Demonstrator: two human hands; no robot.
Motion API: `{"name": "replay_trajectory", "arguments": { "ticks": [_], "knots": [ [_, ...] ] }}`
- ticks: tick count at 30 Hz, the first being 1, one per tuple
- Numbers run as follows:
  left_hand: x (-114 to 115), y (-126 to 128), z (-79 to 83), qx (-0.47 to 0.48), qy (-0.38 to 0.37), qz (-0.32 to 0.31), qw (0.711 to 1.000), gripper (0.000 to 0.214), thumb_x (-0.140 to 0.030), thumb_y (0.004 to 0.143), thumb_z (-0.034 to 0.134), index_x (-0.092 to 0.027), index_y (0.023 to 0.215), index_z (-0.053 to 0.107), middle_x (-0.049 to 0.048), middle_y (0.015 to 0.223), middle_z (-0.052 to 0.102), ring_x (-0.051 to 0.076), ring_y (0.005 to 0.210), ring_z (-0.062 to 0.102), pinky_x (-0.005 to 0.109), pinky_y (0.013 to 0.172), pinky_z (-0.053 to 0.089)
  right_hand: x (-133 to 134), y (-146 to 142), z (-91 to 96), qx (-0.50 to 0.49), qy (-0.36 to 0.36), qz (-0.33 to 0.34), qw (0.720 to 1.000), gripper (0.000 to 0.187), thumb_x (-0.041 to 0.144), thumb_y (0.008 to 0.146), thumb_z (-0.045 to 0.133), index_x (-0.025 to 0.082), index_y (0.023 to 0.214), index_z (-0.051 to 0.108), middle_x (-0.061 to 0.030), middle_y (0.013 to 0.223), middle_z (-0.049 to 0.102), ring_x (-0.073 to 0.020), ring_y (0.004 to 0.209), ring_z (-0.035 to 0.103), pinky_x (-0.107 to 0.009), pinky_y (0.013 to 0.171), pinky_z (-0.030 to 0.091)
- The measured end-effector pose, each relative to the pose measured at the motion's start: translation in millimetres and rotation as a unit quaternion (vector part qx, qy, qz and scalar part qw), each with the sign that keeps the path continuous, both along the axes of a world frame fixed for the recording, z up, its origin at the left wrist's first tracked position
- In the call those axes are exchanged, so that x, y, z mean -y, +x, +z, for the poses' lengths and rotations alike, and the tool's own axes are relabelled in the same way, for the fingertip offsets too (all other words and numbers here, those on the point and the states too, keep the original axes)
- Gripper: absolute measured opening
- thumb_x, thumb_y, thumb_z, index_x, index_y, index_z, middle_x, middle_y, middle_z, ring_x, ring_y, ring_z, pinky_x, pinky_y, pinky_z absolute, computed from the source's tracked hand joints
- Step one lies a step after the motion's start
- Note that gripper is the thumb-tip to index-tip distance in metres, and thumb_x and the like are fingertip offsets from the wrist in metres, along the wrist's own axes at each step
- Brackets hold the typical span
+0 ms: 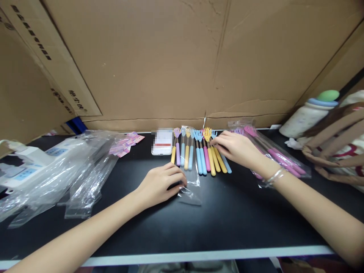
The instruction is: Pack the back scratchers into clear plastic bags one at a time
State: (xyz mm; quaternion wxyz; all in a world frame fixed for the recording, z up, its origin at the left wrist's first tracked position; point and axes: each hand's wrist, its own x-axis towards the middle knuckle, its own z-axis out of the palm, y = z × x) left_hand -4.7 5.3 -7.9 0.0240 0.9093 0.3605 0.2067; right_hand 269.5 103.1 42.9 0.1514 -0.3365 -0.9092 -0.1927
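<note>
- Tabletop (224, 223), black and flat, is filling the lower part of the head view; a pale straight strip (170, 259) is edging its front, and a brown cardboard wall (170, 68) is closing off the back.
- A broad stretch of black surface is lying between the row and the front edge, giving both hands room toward the body.
- Slim claw-headed sticks (199, 159) with smooth blue, yellow, pink and purple handles are lying side by side near the back, handles pointing forward.
- A clear, narrow plastic sleeve (191, 195) is reaching from the row's left half toward the front; whether those handles are lying inside or under it, I cannot tell.
- At left, a heap of clear plastic bags (85, 178) is narrowing the room beside a white power strip (36, 165); a white phone (161, 142) is bordering the row.
- At right, a clear packet of pink-handled sticks (287, 161) is lying under the right wrist.
- The left hand (165, 182) is resting palm-down, fingers curling, thumb near forefinger at the sleeve's edge; I cannot tell whether they are pinching it.
- The right hand (234, 147) is reaching diagonally inward, fingers bunching narrowly at the row's right end; their grip is hidden.
</note>
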Motion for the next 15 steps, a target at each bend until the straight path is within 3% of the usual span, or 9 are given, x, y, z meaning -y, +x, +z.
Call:
{"name": "replay_trajectory", "arguments": {
  "ticks": [6,15],
  "knots": [
    [0,0,-2.1,-0.011,-0.024,0.000,1.000,0.011,-0.020,0.089,0.049,-0.023,0.093,0.059,-0.0015,0.099,0.065,0.015,0.096,0.055,0.025,0.077,0.044,-12,36,-11.0,0.026,-0.100,-0.074,0.992,0.020,0.025,0.089,0.043,0.024,0.098,0.061,-0.0039,0.090,0.067,-0.0183,0.078,0.063,-0.027,0.064,0.042],
    [2,0,-1.6,-0.013,-0.035,-0.002,0.999,0.012,-0.019,0.089,0.049,-0.024,0.094,0.059,-0.0015,0.097,0.065,0.015,0.095,0.057,0.025,0.076,0.045,-12,32,-18.8,0.044,-0.143,-0.075,0.986,0.021,0.030,0.091,0.041,0.024,0.100,0.059,-0.0031,0.086,0.067,-0.0174,0.071,0.062,-0.027,0.059,0.041]
  ]
}}
